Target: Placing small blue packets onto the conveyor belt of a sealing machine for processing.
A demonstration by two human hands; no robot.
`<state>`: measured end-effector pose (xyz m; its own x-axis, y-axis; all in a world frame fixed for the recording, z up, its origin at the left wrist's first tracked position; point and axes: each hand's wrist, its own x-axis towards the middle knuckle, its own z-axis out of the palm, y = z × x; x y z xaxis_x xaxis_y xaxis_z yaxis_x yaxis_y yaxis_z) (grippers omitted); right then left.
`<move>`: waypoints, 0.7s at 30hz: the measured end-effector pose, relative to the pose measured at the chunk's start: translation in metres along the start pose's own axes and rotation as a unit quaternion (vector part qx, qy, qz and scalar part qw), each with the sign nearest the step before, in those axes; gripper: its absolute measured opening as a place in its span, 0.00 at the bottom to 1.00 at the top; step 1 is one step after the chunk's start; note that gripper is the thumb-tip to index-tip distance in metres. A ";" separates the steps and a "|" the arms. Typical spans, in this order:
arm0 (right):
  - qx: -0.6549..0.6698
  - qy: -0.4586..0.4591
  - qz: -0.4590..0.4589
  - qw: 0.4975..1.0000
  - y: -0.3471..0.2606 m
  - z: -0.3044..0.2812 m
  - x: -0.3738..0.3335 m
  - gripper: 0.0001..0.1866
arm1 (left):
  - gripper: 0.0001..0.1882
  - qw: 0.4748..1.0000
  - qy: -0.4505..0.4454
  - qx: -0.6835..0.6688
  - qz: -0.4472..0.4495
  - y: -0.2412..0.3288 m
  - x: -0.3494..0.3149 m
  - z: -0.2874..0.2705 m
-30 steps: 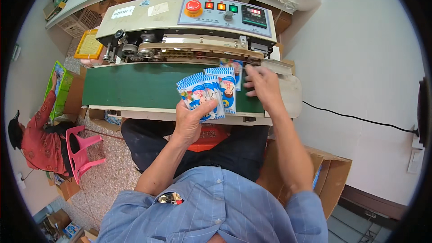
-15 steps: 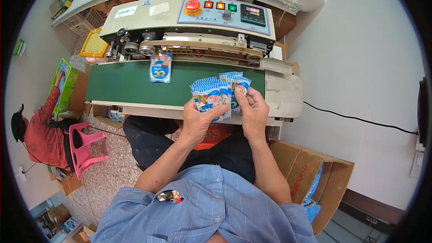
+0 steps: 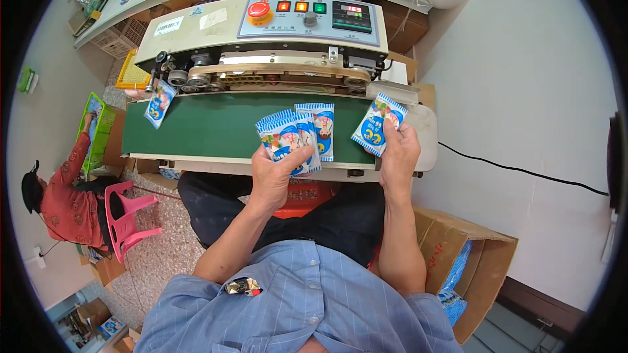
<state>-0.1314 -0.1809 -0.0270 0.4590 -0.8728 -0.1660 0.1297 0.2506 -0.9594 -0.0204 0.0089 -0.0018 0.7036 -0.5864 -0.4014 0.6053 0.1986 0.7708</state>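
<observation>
Looking partway done: one printed sachet point(image 3: 159, 104) is parked well left of the left hand point(image 3: 271, 180), whose fingers point(image 3: 299, 158) are clamped on remaining fanned sachets point(image 3: 281, 140); another sachet point(image 3: 371, 128) is pinched by the right hand point(image 3: 400, 158).

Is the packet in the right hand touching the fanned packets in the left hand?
Apart: the head view shows green belt between the packet in the right hand and the fanned packets in the left hand.

Right grip point(image 3: 401, 151) drew packet point(image 3: 375, 125) rightward; other packet point(image 3: 159, 104) slid left.
</observation>
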 end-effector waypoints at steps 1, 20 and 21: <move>-0.017 0.004 0.015 1.000 0.001 -0.001 0.005 0.11 | 0.17 1.000 -0.002 0.001 -0.001 0.000 0.000 0.000; 0.013 -0.250 0.127 0.960 -0.014 0.037 -0.040 0.16 | 0.17 0.998 -0.066 -0.024 0.001 0.002 0.004 0.009; 0.013 -0.248 0.124 0.961 -0.014 0.033 -0.041 0.16 | 0.17 0.997 -0.070 -0.024 0.000 0.000 0.004 0.011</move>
<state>-0.1233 -0.1346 0.0003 0.8397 -0.4797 -0.2544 -0.0199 0.4410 -0.8973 -0.0218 -0.0020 0.0024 0.6470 -0.6896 -0.3253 0.6244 0.2343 0.7451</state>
